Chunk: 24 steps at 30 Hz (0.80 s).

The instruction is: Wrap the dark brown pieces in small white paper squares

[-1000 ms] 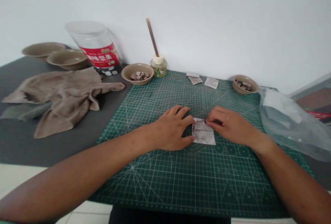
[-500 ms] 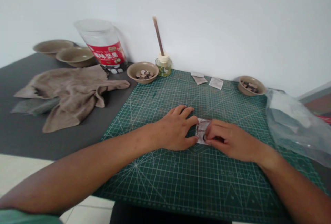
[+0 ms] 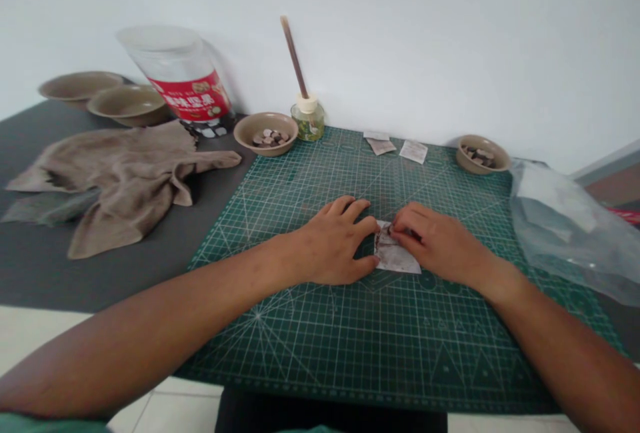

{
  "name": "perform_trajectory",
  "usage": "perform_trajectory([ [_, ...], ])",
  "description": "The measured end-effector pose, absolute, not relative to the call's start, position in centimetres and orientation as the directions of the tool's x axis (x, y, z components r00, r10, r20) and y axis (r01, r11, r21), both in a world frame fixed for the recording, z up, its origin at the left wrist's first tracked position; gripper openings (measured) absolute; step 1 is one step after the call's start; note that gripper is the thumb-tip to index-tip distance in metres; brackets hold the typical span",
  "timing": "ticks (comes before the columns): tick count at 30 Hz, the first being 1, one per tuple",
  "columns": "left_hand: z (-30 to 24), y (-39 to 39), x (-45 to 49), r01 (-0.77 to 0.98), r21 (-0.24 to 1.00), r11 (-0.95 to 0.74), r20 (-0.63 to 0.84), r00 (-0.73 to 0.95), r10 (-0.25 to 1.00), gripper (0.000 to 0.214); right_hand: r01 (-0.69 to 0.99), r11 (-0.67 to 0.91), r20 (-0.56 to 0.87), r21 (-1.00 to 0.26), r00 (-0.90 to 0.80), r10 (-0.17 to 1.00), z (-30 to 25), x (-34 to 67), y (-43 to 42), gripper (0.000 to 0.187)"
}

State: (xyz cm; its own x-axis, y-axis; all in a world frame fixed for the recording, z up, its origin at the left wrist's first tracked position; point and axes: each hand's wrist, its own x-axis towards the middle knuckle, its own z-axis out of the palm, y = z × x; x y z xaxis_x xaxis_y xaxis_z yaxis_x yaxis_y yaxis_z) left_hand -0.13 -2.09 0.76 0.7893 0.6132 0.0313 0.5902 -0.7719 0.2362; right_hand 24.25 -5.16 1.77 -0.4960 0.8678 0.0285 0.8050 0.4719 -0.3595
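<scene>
A small square of white paper (image 3: pixel 396 257) with brown-red marks lies on the green cutting mat (image 3: pixel 350 346), between my hands. My left hand (image 3: pixel 330 243) rests on the mat, with its thumb and fingertips against the paper's left edge. My right hand (image 3: pixel 433 238) pinches the paper's upper edge, where a small dark piece (image 3: pixel 386 238) shows under the fingertips. The fingers hide the paper's upper right part.
Along the mat's far edge sit a bowl of dark pieces (image 3: pixel 265 133), a glass jar with a stick (image 3: pixel 307 121), paper scraps (image 3: pixel 380 146) and another bowl (image 3: pixel 483 154). A plastic bag (image 3: pixel 560 219) lies right. A beige cloth (image 3: pixel 115 179), bowls (image 3: pixel 127 105) and a tipped canister (image 3: pixel 175 76) lie left.
My right hand has drawn back up toward the paper's top edge, uncovering its lower part. The paper has turned slightly, and the whole view has shifted a little.
</scene>
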Motion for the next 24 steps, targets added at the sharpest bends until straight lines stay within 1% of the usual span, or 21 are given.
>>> perform_trajectory([
  [2,0.7,-2.1,-0.1,0.589,0.232,-0.774,0.037,0.79,0.612,0.051,0.804,0.466,-0.008,-0.368,-0.504,0.864,1.9,24.7,-5.0,0.008],
  [5,0.7,-2.1,-0.1,0.585,0.234,-0.777,0.024,0.795,0.606,0.052,0.7,0.513,-0.107,-0.498,-0.636,0.764,1.9,25.0,-5.4,0.009],
  [6,0.7,-2.1,-0.1,0.584,0.234,-0.777,0.02,0.796,0.604,0.052,0.691,0.512,-0.099,-0.51,-0.638,0.764,1.8,24.8,-5.6,0.008],
  [7,0.7,-2.1,-0.1,0.585,0.234,-0.777,0.02,0.796,0.605,0.052,0.699,0.506,-0.076,-0.505,-0.62,0.781,1.7,24.6,-5.7,0.008],
  [10,0.7,-2.1,-0.1,0.59,0.236,-0.772,0.024,0.791,0.612,0.051,0.811,0.438,0.042,-0.388,-0.459,0.887,1.5,24.4,-5.2,0.01],
  [11,0.7,-2.1,-0.1,0.592,0.237,-0.77,0.024,0.789,0.614,0.051,0.835,0.416,0.048,-0.361,-0.428,0.902,1.6,24.6,-5.0,0.01],
  [13,0.7,-2.1,-0.1,0.594,0.237,-0.769,0.027,0.787,0.617,0.051,0.825,0.431,-0.009,-0.366,-0.466,0.885,2.0,25.1,-4.9,0.009],
  [15,0.7,-2.1,0.0,0.591,0.235,-0.772,0.032,0.789,0.614,0.052,0.758,0.488,-0.076,-0.434,-0.57,0.818,2.2,25.3,-5.4,0.01],
  [17,0.6,-2.0,-0.1,0.584,0.236,-0.777,0.034,0.794,0.607,0.052,0.702,0.528,-0.078,-0.478,-0.633,0.77,2.1,24.9,-5.8,0.01],
  [19,0.5,-2.0,-0.1,0.582,0.234,-0.779,0.032,0.796,0.604,0.051,0.713,0.539,-0.021,-0.448,-0.611,0.791,1.7,24.3,-5.8,0.011],
  [21,0.4,-2.0,-0.1,0.586,0.23,-0.777,0.039,0.792,0.609,0.051,0.777,0.509,0.044,-0.371,-0.532,0.845,1.5,24.1,-5.2,0.011],
  [23,0.4,-1.9,-0.2,0.583,0.234,-0.778,0.048,0.792,0.609,0.051,0.811,0.486,0.056,-0.326,-0.497,0.866,1.7,24.5,-4.7,0.01],
  [24,0.4,-1.9,-0.2,0.58,0.237,-0.779,0.049,0.794,0.606,0.051,0.804,0.494,0.034,-0.331,-0.513,0.858,1.8,24.7,-4.7,0.009],
])
